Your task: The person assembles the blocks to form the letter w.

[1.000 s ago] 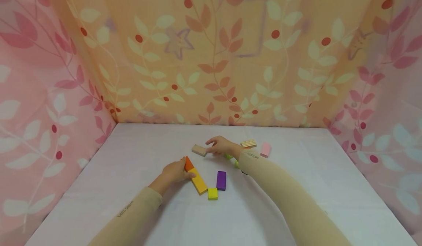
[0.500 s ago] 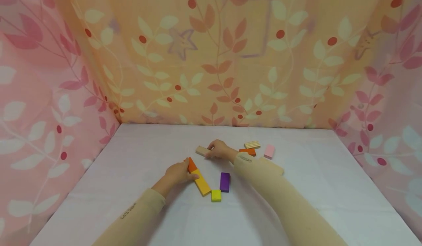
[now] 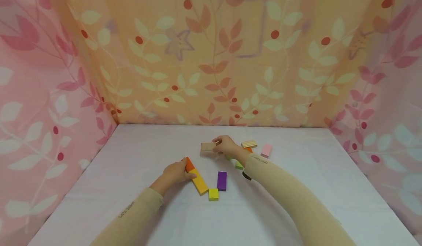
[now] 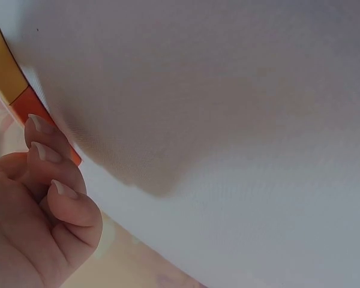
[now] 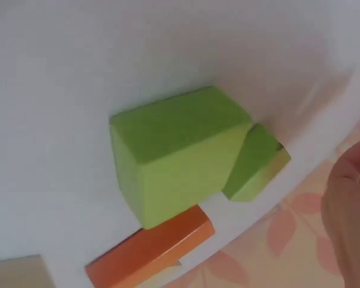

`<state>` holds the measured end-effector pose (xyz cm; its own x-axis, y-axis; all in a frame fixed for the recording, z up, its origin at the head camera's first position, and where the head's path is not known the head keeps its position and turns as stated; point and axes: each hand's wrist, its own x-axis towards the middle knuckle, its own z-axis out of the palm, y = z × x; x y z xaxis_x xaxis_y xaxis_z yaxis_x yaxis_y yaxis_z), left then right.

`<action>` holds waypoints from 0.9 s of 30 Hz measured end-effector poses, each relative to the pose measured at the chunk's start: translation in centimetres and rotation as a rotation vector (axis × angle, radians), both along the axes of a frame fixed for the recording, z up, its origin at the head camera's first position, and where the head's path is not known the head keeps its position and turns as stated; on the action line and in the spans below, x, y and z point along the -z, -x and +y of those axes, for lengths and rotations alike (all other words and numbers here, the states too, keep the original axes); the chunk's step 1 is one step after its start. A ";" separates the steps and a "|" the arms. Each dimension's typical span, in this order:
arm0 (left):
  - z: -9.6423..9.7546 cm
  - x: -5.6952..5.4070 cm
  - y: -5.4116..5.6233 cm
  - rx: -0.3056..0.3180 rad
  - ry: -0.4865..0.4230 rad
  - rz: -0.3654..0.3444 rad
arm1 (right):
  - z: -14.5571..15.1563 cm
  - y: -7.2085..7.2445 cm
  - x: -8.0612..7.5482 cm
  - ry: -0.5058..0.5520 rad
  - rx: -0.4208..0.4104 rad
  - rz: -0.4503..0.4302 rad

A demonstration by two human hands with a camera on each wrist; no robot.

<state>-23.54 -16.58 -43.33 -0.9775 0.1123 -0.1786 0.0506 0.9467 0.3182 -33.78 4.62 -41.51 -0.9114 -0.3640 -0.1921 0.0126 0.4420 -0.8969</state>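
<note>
In the head view my right hand [image 3: 227, 146] pinches the right end of a plain wooden block [image 3: 207, 146], which lies crosswise toward the back of the table. My left hand [image 3: 174, 172] holds an orange block [image 3: 189, 163] set end to end with a yellow block [image 3: 199, 183], thumb over the yellow one and fingertips by the orange end. The left wrist view has curled fingers [image 4: 60, 159] against the orange block's side. Only the edge of my right hand [image 5: 351, 216] enters the right wrist view; the wooden block's grip is out of sight there.
A lime-yellow square block [image 3: 213, 194] sits near the yellow block's end, beside a purple block [image 3: 222, 181]. Around my right wrist are green blocks [image 5: 180, 150], a red-orange block [image 5: 153, 246] and a ridged wooden block [image 3: 249, 144]. Farther right lies a pink block [image 3: 266, 150].
My right fingers have closed on the wooden block's end. The block has moved right and slightly back, turning from slanted to crosswise. My left hand stays on the orange and yellow blocks.
</note>
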 end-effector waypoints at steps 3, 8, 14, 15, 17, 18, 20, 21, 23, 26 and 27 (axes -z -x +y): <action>-0.1 0.2 0.1 0.003 -0.001 0.004 | 0.8 -0.3 -0.6 0.118 0.062 -0.107; -0.2 0.3 0.1 0.000 0.001 -0.015 | 1.6 -0.8 -0.6 0.270 0.128 -0.260; 0.0 0.1 0.1 0.008 0.001 -0.022 | 1.5 -1.5 0.8 0.301 0.186 -0.366; 0.0 0.1 0.1 0.008 0.001 -0.022 | 1.5 -1.5 1.0 0.290 0.194 -0.365; 0.0 0.0 0.1 0.012 -0.003 -0.023 | 1.6 -1.5 1.4 0.254 0.209 -0.338; 0.0 0.0 0.1 0.014 -0.006 -0.024 | 1.7 -1.4 1.5 0.225 0.215 -0.316; 0.0 -0.1 0.1 0.021 -0.010 -0.025 | 2.2 -1.2 1.7 0.154 0.216 -0.261; 0.1 -0.1 0.1 0.021 -0.013 -0.028 | 2.4 -1.1 1.7 0.120 0.218 -0.238; 0.1 -0.2 0.1 0.026 -0.016 -0.029 | 3.0 -0.8 1.7 0.060 0.226 -0.192; 0.1 -0.3 0.1 0.032 -0.013 -0.026 | 3.9 -0.3 1.7 0.036 0.242 -0.147; 0.1 -0.4 0.1 0.034 -0.013 -0.027 | 4.1 -0.1 1.7 0.038 0.244 -0.140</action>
